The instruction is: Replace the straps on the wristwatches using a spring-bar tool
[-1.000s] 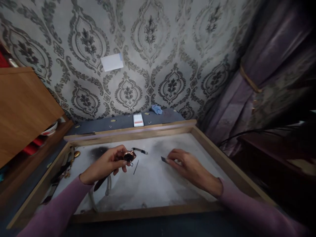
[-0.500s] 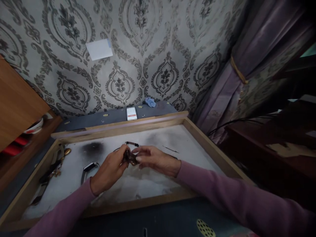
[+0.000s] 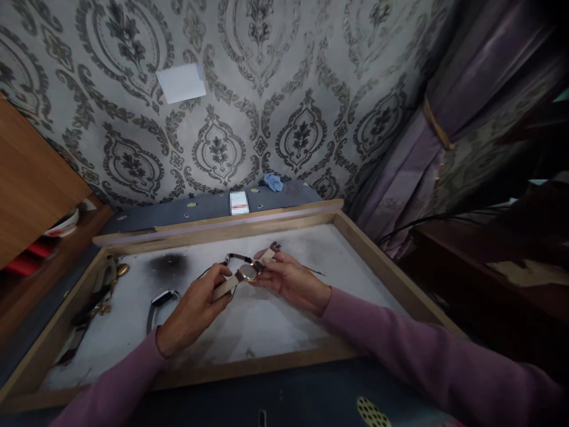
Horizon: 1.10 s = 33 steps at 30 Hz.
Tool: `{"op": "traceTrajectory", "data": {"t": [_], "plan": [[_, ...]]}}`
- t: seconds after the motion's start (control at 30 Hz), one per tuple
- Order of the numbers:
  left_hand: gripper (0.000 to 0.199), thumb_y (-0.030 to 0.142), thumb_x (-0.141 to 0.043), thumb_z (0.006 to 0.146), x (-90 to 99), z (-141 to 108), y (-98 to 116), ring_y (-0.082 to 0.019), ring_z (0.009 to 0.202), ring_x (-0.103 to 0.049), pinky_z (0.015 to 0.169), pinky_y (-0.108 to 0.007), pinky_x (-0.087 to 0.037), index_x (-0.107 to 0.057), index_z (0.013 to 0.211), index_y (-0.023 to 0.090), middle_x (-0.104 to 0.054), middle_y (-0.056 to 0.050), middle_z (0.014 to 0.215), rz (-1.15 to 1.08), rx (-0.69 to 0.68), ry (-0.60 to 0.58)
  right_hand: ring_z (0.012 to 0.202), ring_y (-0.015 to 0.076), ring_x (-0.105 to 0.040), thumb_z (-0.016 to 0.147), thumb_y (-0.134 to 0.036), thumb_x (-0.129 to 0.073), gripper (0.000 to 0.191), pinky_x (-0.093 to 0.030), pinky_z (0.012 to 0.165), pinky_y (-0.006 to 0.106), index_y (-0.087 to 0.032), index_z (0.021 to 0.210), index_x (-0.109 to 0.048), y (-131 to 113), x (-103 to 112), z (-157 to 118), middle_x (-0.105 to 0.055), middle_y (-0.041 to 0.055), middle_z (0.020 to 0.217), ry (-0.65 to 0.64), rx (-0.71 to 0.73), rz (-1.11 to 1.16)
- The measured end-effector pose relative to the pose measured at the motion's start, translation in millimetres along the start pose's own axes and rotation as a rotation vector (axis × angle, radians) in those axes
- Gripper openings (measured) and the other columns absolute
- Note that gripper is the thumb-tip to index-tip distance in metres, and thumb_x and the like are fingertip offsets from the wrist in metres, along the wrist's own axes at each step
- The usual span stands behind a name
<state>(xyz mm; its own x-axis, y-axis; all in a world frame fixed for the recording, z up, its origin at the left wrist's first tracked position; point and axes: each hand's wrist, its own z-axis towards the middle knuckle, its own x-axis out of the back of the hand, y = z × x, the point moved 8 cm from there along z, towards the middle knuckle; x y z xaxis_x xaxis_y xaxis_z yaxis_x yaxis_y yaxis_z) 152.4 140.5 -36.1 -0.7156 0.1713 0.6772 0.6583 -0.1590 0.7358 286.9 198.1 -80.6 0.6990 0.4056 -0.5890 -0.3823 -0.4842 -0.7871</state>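
A wristwatch (image 3: 248,272) with a round face and a beige and brown strap is stretched between both hands, above a shallow wooden-framed tray with a white floor. One strap end is pinched in my left hand (image 3: 195,305). My right hand (image 3: 291,281) grips the other strap part beside the case, its tip poking up past the fingers. Just behind the held watch lies a dark strap or bracelet (image 3: 239,257). A watch with a dark rectangular face (image 3: 163,298) rests left of my left hand. Behind my right hand a thin tool (image 3: 316,271) is partly hidden.
Several watches and gold-coloured pieces (image 3: 104,308) line the tray's left side. The wooden rim (image 3: 382,261) runs round the tray. Beyond it are a phone (image 3: 239,203) and a blue crumpled cloth (image 3: 273,182). A cabinet (image 3: 35,184) stands left, a curtain (image 3: 409,160) right.
The watch, earlier bunched up between the fingers, is now opened out with its face showing. My hands have drawn slightly apart, and the camera view has shifted a little.
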Motion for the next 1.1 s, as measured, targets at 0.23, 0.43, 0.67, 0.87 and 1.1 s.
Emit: {"op": "traceTrajectory", "data": {"t": [0.23,0.43,0.67,0.87,1.1], "plan": [[0.022,0.036,-0.056,0.084,43.0,-30,-22,-0.026,0.091,-0.057,0.077,-0.035,-0.043,-0.054,0.102,0.025,-0.063,-0.006,0.101,0.279,-0.031,0.192,0.084,0.0178,-0.071,0.092,-0.016,-0.054,0.009,-0.058,0.080,0.035,-0.018,0.099,-0.051,-4,12,1,-0.068,0.0049,0.089,0.063,0.006,0.068],[0.034,0.043,-0.058,0.079,96.7,-60,-80,-0.028,0.097,-0.056,0.079,-0.035,-0.043,-0.057,0.106,0.024,-0.061,-0.008,0.107,0.374,0.145,0.170,0.081,0.0170,-0.071,0.094,-0.013,-0.050,0.008,-0.058,0.082,0.036,-0.017,0.100,-0.053,-7,12,-1,-0.070,0.0080,0.093,0.097,-0.010,0.067],[0.017,0.033,-0.049,0.079,90.3,-65,-99,-0.021,0.071,-0.056,0.064,-0.029,-0.037,-0.057,0.087,0.021,-0.062,-0.001,0.075,0.404,0.290,0.074,0.090,0.0193,-0.070,0.094,-0.014,-0.049,0.010,-0.058,0.083,0.037,-0.017,0.100,-0.057,-11,12,1,-0.070,0.0104,0.103,0.106,-0.014,0.038],[0.010,0.026,-0.049,0.077,95.3,-46,-93,-0.020,0.069,-0.054,0.063,-0.029,-0.034,-0.055,0.073,0.020,-0.059,-0.001,0.070,0.398,0.232,0.098,0.094,0.0197,-0.069,0.093,-0.015,-0.052,0.009,-0.058,0.084,0.036,-0.018,0.100,-0.057,-10,21,5,-0.069,0.0104,0.108,0.106,-0.008,0.033],[0.014,0.030,-0.054,0.071,117.2,6,-97,-0.019,0.061,-0.051,0.057,-0.027,-0.037,-0.062,0.072,0.019,-0.056,0.001,0.061,0.283,0.196,0.113,0.087,0.0183,-0.070,0.094,-0.017,-0.051,0.007,-0.059,0.078,0.033,-0.016,0.098,-0.057,-11,15,3,-0.069,0.0098,0.102,0.089,-0.006,0.061]]}}
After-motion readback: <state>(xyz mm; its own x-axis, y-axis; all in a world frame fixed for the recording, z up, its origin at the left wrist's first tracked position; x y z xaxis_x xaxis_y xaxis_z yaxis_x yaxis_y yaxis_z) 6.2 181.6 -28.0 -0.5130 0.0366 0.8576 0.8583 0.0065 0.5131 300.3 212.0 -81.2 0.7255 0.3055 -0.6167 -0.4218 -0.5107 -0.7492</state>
